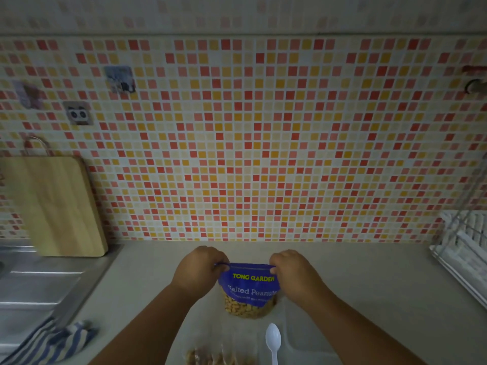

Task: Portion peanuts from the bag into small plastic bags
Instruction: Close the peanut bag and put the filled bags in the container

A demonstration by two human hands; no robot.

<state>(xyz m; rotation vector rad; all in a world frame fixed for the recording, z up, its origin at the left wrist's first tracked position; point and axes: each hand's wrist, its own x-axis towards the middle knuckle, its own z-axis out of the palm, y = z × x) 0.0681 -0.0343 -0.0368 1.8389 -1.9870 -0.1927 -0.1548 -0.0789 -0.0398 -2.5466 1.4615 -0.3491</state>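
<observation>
A blue peanut bag marked "Salted Peanuts" stands upright on the grey counter, peanuts showing through its clear lower window. My left hand pinches the top left corner of the bag. My right hand pinches the top right corner. A white plastic spoon lies on the counter in front of the bag. At the bottom edge a small clear plastic bag with peanuts lies partly out of view. Faint clear plastic lies right of the spoon.
A wooden cutting board leans against the tiled wall at the left, beside a steel sink. A blue-and-white striped cloth hangs over the sink's edge. A wire dish rack stands at the right.
</observation>
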